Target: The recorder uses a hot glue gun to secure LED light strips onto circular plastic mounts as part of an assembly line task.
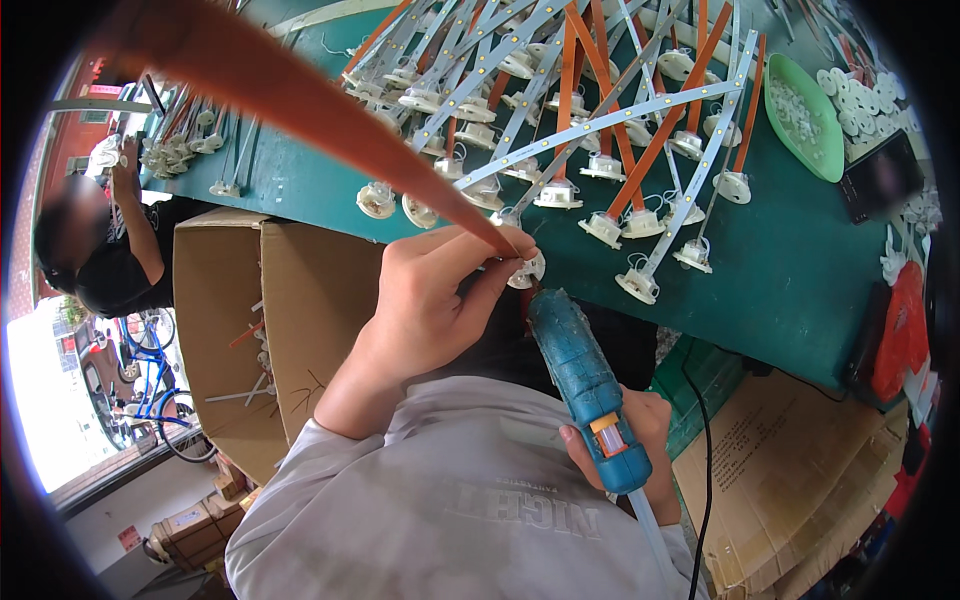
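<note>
My left hand pinches the lower end of an orange strip, which rises toward the upper left and blurs close to the camera. A small white round base shows at the strip's lower end, beside my fingertips. In my right hand is a teal hot glue gun, its body worn and wrapped-looking. The gun's tip points up at the white base; whether they touch I cannot tell. A pale glue stick sticks out of the gun's rear.
LED strips with white round bases crowd the green table. A light green tray holds small whitish parts. An open cardboard box stands at left, near another person. A black cable hangs by flattened cardboard.
</note>
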Demonstrator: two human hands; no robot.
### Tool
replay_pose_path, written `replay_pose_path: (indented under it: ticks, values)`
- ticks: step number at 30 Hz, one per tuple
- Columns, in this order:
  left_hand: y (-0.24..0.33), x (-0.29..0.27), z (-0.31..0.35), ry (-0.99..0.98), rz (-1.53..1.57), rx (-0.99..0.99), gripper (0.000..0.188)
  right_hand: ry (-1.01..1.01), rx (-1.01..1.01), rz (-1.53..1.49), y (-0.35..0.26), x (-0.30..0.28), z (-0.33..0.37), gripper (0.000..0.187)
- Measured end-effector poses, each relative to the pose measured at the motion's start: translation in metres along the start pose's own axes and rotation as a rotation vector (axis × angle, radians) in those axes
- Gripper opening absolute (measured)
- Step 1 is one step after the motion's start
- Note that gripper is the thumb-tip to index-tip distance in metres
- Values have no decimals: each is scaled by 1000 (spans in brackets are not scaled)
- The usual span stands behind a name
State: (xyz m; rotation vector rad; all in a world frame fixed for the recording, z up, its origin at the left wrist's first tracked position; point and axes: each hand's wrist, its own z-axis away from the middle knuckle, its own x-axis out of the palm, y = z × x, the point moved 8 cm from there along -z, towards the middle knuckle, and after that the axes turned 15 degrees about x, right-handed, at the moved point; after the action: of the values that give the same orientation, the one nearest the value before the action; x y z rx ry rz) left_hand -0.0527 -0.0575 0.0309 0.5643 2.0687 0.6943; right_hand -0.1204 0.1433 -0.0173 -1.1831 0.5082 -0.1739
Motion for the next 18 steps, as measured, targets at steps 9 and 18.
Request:
replay_pose_path:
  ticks: [9, 18]
  values:
    - [-9, -43, 12, 77, 236, -37, 18, -33, -141, -109, 7, -20, 5, 26]
    - [-38, -101, 15, 469, 156, -325, 20, 33, -179, -873, 51, -104, 21, 46]
